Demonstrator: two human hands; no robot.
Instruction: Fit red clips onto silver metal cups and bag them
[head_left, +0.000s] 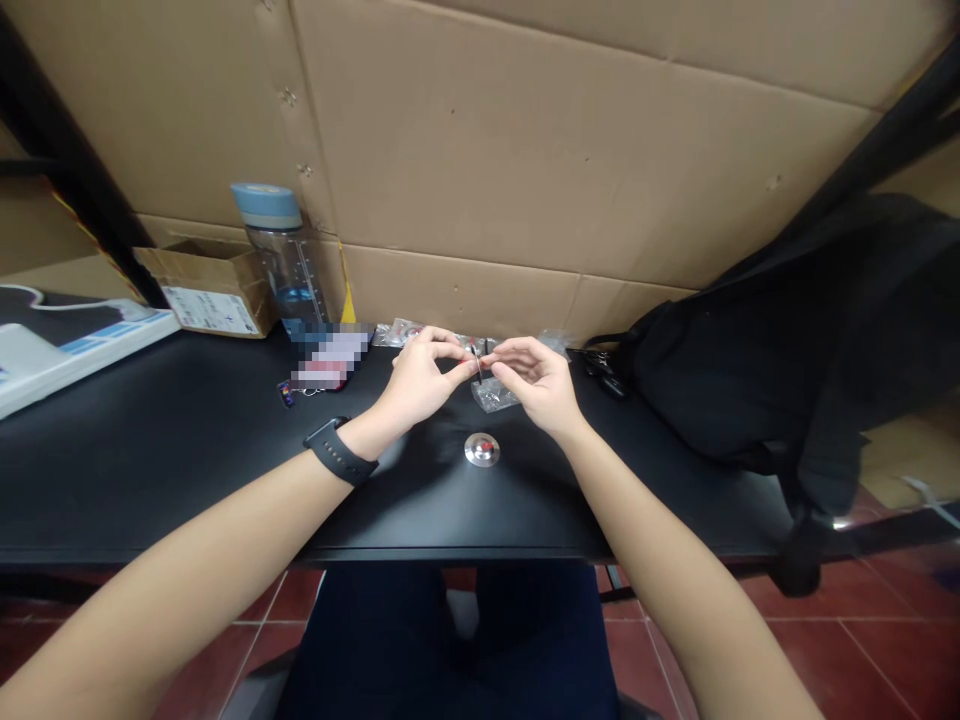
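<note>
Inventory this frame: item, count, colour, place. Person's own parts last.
table: 1, black, across the frame
small part: 1, dark with red, mid-frame
metal disc: 1, silver with red mark, tabletop centre
plastic packets: count unclear, clear, table back
bottle: 1, clear with blue lid, back left
box: 1, brown, left of bottle
pixelated item: 1, colours obscured, before bottle
yellow strip: 1, yellow, right of bottle
unidentified object: 1, white and blue, far left
bag: 1, black, right
cardboard: count unclear, brown, behind table
floor tiles: several, red, below
watch: 1, black, left arm
left hand: 1, bare, pinching small part
right hand: 1, bare, fingertips beside it
</note>
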